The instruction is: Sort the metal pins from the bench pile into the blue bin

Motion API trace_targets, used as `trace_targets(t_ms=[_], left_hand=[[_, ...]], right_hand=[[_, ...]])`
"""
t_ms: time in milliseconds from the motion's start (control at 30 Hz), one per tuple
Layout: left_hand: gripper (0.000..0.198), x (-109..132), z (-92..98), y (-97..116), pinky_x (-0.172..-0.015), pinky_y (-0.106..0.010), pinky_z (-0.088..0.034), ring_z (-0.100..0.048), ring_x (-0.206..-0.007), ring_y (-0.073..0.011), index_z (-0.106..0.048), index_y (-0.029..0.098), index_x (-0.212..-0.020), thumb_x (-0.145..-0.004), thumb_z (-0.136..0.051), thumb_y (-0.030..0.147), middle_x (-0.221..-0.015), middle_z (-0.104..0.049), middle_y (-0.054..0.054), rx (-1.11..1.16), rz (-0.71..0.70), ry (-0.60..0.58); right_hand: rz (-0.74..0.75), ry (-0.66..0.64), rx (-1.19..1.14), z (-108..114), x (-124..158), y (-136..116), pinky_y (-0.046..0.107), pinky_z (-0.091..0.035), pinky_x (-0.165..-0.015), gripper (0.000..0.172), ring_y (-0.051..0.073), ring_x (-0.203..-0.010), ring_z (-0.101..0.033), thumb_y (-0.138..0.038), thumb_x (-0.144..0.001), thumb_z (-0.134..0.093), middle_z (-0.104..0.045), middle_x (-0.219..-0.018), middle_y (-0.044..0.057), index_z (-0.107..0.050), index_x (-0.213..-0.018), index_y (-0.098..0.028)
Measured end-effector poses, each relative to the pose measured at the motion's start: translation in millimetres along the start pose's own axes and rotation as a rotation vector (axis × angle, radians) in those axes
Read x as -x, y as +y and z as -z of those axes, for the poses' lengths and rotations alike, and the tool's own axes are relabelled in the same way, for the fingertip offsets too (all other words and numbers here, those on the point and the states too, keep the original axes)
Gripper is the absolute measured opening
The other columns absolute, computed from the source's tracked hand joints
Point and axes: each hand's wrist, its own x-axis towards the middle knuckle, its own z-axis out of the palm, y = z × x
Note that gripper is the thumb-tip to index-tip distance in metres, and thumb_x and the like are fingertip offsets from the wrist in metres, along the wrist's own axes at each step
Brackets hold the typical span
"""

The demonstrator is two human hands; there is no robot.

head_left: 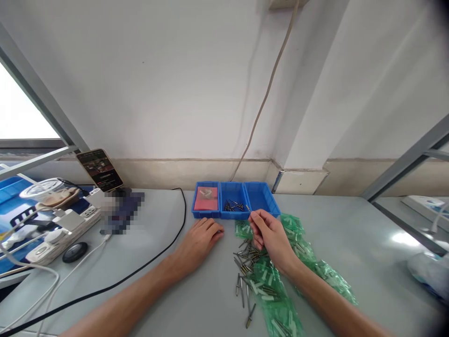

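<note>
My right hand is closed in a pinch on a thin, dark and brass-coloured metal pin, held at the front edge of the middle blue bin. Several similar dark pins lie inside that bin. Beneath and beside this hand is a loose pile of metal pins on the table. Green plastic bags with white pieces and metal pins inside spread around it. My left hand rests on the table, palm down and open, just in front of the left blue bin.
The left bin holds a red card with a small clear packet. A right blue bin adjoins the middle one. A black cable crosses the grey table. Further left are a power strip, a propped phone and a round black object.
</note>
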Motion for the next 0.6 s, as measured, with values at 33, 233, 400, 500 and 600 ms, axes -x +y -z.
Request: trace_targets(t_ms=[33,233,400,500,600], left_hand=[[0.014,0.0,-0.6,0.1,-0.087,-0.036,-0.049,-0.061,-0.094,-0.0213,-0.064,0.020,-0.110,-0.113,-0.051,0.025,-0.102,-0.069,-0.003,0.014,-0.001,0.000],[0.015,0.2,-2.3,0.2,-0.091,-0.033,-0.053,-0.065,-0.099,-0.0199,-0.064,0.021,-0.115,-0.114,-0.051,0.028,-0.106,-0.068,-0.003,0.089,0.021,-0.031],[0.017,0.4,-2.0,1.1,-0.090,-0.032,-0.054,-0.067,-0.099,-0.0197,-0.064,0.022,-0.116,-0.114,-0.050,0.031,-0.106,-0.069,-0.003,0.124,0.042,-0.053],[0.016,0.3,-1.7,1.9,-0.090,-0.032,-0.055,-0.068,-0.099,-0.0198,-0.064,0.022,-0.116,-0.114,-0.051,0.030,-0.107,-0.071,-0.003,0.139,0.037,-0.048],[0.014,-0.3,-0.8,2.3,-0.090,-0.031,-0.056,-0.068,-0.099,-0.0193,-0.065,0.022,-0.115,-0.113,-0.053,0.028,-0.107,-0.072,-0.004,0.165,0.013,-0.034]], right_hand=[[-0.003,0.002,0.001,0.1,-0.6,-0.2,0.018,-0.036,-0.035,0.046,0.004,-0.040,-0.031,-0.063,-0.088,-0.079,-0.048,-0.061,-0.009,-0.063,-0.086,-0.020],[-0.014,0.011,0.027,0.6,-1.6,-0.2,0.018,-0.035,-0.034,0.049,0.004,-0.037,-0.032,-0.066,-0.085,-0.081,-0.050,-0.056,-0.010,-0.065,-0.088,-0.020],[0.001,-0.014,0.112,0.1,-0.1,-3.2,0.021,-0.043,-0.037,0.049,0.007,-0.039,-0.042,-0.066,-0.090,-0.074,-0.065,-0.068,-0.004,-0.068,-0.108,-0.020],[0.048,-0.046,0.217,1.0,1.2,-2.3,0.025,-0.046,-0.039,0.048,0.010,-0.041,-0.046,-0.065,-0.094,-0.069,-0.069,-0.077,-0.002,-0.067,-0.116,-0.022],[0.136,-0.070,0.438,2.7,3.8,1.3,0.028,-0.044,-0.044,0.037,0.013,-0.046,-0.049,-0.060,-0.099,-0.064,-0.068,-0.076,-0.001,-0.069,-0.107,-0.024]])
